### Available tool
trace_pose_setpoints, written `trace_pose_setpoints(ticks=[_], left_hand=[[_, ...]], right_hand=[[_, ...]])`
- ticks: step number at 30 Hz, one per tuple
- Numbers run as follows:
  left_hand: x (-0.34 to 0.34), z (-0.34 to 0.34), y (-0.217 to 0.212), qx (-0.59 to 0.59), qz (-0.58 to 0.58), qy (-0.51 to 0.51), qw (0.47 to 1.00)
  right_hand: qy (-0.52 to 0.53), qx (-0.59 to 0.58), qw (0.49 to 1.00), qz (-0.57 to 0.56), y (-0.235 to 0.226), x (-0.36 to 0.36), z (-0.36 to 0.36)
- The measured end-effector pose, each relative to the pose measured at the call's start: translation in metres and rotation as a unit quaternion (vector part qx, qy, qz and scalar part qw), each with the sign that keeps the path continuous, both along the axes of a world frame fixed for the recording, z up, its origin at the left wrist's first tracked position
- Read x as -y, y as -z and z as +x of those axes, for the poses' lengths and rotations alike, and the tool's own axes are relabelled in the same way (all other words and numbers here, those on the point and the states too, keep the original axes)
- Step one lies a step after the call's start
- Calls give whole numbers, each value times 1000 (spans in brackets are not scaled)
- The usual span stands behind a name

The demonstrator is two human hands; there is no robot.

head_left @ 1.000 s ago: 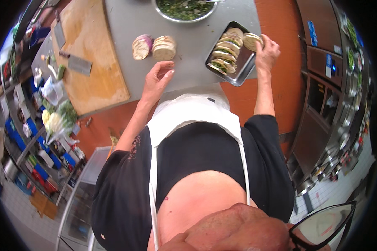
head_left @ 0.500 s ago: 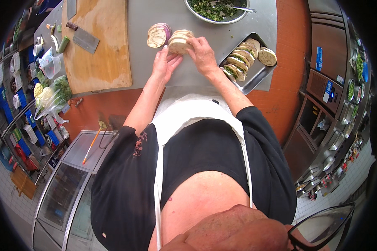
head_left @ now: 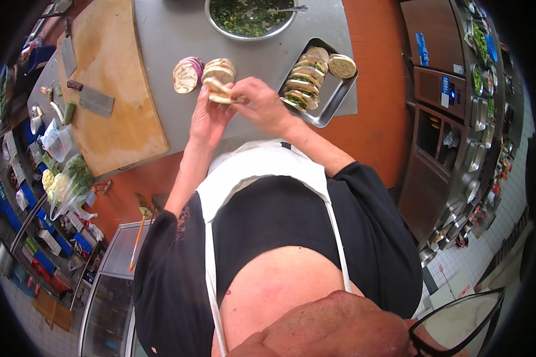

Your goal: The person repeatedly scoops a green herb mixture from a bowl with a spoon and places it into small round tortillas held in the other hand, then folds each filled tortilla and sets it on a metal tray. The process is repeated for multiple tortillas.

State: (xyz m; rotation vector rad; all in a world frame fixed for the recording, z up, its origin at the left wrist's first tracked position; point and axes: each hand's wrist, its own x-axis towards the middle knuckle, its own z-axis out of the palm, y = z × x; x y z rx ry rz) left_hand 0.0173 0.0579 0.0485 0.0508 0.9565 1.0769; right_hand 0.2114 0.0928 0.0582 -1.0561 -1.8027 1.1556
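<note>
left hand (head_left: 208, 122) holds pale slices (head_left: 218, 97); right hand (head_left: 262, 107) touches them

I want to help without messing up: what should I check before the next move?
1. Slice in hand: ok, left hand holds it, right hand at its edge.
2. Slice split open: cannot tell, fingers cover part of it.
3. Filling there: ok, green mix in the bowl.
4. Spoon ready: ok, handle over the rim.
5. Tray space: ok, bare metal on the right.
6. Knives away from hands: ok, both lie left.
</note>
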Motion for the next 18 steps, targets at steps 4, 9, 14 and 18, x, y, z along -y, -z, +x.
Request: trace_pose_setpoints(ticks=[4, 9, 14, 18], left_hand=[[-32, 8, -15, 9, 125, 15, 992], [-62, 18, -12, 142, 42, -57, 987], [-80, 22, -5, 140, 22, -117, 983], [-84, 11, -2, 107, 48, -127, 985]], right_hand=[[43, -36, 997, -54, -27, -24, 21], [-7, -9, 999, 35, -31, -52, 40], [287, -19, 957, -44, 0, -125, 94], [276, 160, 947, -35, 39, -198, 131]])
